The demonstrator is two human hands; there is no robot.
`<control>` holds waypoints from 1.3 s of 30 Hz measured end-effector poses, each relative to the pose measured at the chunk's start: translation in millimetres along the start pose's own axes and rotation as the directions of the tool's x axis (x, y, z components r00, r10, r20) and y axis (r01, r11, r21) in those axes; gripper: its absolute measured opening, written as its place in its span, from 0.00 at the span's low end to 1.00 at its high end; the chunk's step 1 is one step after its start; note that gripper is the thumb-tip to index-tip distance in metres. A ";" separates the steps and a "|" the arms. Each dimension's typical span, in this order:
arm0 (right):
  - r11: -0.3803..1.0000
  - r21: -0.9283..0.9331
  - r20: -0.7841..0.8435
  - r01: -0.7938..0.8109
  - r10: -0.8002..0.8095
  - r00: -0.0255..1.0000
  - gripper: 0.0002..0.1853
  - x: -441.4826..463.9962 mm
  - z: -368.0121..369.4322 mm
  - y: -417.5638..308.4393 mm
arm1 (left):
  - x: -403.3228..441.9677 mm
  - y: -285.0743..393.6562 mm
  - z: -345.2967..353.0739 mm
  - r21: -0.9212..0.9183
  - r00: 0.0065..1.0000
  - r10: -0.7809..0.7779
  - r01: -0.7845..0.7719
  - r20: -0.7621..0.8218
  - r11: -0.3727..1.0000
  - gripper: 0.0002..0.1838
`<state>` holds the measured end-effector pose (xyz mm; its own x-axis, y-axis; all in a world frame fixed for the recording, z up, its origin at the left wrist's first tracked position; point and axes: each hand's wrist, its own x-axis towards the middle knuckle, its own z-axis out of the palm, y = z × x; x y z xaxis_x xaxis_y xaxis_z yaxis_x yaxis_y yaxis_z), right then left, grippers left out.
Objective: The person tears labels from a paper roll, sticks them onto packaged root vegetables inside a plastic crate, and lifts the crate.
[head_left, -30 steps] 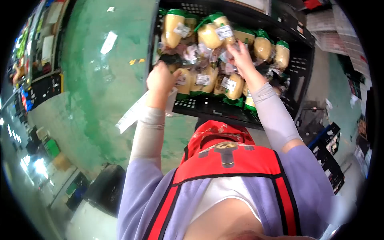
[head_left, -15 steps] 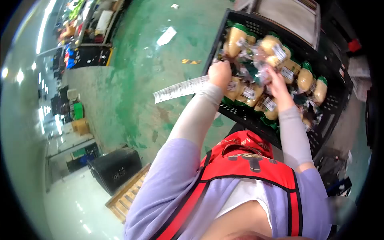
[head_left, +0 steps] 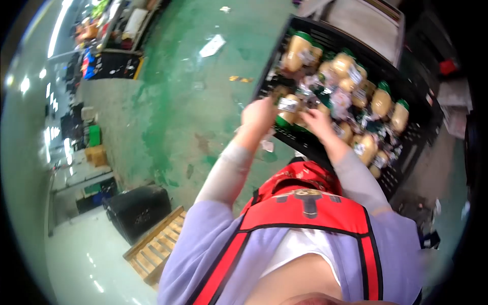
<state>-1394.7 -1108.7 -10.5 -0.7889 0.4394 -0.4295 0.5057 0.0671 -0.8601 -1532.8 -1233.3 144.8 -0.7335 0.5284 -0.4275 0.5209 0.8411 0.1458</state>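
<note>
A black plastic crate [head_left: 409, 86] holds several pale yellow, bulb-shaped packs with green ends and white labels. One labelled pack [head_left: 288, 105] lies at the crate's near left, between my two hands. My left hand [head_left: 258, 117] is closed at the crate's left edge, beside that pack; its curled fingers hide whatever they hold. On the pack's other side, my right hand [head_left: 318, 124] has thumb and fingers drawn together close to it. What they pinch, if anything, is too blurred to make out. Crumpled clear plastic wrap [head_left: 339, 101] lies among the packs.
A grey metal-framed surface [head_left: 363, 25] adjoins the crate's far side. Paper scraps, one a white sheet [head_left: 212, 46], lie on the green floor. To the lower left are a black box [head_left: 137, 211] and a wooden pallet [head_left: 155, 246]. Loaded shelves [head_left: 122, 25] stand upper left.
Both hands have moved nearer to me and left, the right one away from the crate's middle. The printed label strip that trailed from my left hand is no longer visible.
</note>
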 end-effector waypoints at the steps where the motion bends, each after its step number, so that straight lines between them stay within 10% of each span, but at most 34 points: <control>1: 0.996 0.068 0.077 -0.065 0.060 0.995 0.27 4.6 11.3 -13.6 | -9.1 -7.5 -2.8 -0.035 0.999 0.018 -0.020 -0.035 0.999 0.15; 6: 0.977 -0.058 -0.352 -0.205 0.172 0.920 0.39 -1.8 53.0 -63.8 | -37.9 -48.0 -1.3 -0.254 0.977 0.001 -0.056 -0.212 0.966 0.19; 11: 0.983 0.084 -0.401 -0.163 0.183 0.898 0.38 6.0 64.5 -54.8 | -34.8 -47.9 8.1 -0.336 0.969 0.004 -0.091 -0.249 0.937 0.21; 13: 0.873 0.459 -0.349 -0.165 0.348 0.870 0.36 7.3 65.0 -58.0 | -30.7 -34.7 7.0 -0.172 0.986 0.009 -0.038 -0.164 0.984 0.23; 28: 0.962 0.252 -0.442 -0.102 0.208 0.873 0.27 42.4 72.5 -41.3 | -31.9 -11.7 4.2 -0.289 0.991 0.011 -0.049 -0.134 0.956 0.23; 34: 0.719 0.693 -0.007 -0.060 0.091 0.996 0.25 -40.0 -12.4 -101.6 | -53.3 -31.8 -29.9 -0.468 0.975 -0.016 -0.093 -0.223 0.879 0.21; 39: 0.978 0.172 0.167 0.115 -0.144 0.975 0.37 -91.7 -115.6 -70.0 | -53.7 -47.3 -28.2 -0.537 0.980 -0.059 -0.053 -0.189 0.842 0.19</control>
<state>-1317.4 -1050.2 120.9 -0.9006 0.2697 -0.3409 0.3438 -0.0379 -0.9383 -1530.4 -1298.2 186.1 -0.8324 0.4901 -0.2587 0.2428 0.7421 0.6248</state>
